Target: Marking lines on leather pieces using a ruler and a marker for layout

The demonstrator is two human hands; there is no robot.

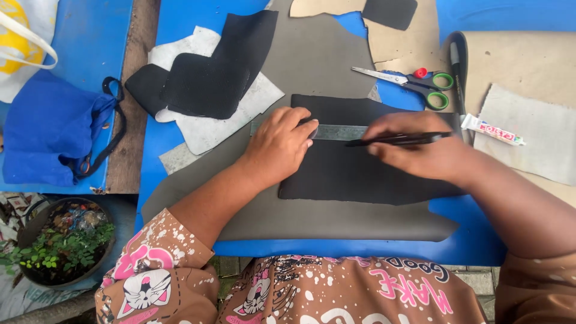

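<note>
My left hand (281,144) presses flat on a metal ruler (338,132) that lies across a black rectangular sheet (354,174). My right hand (420,150) holds a black pen (399,140) lengthwise along the ruler's lower edge, tip pointing left. The black sheet rests on a larger grey sheet (312,54) spread over the blue table (180,18).
Green-and-red-handled scissors (414,81) lie behind the ruler. A small glue tube (492,130) and a black marker (456,72) sit at right on tan and grey sheets. Black cut pieces (210,72) on white material lie at back left. A blue bag (51,129) and potted plant (60,243) are left.
</note>
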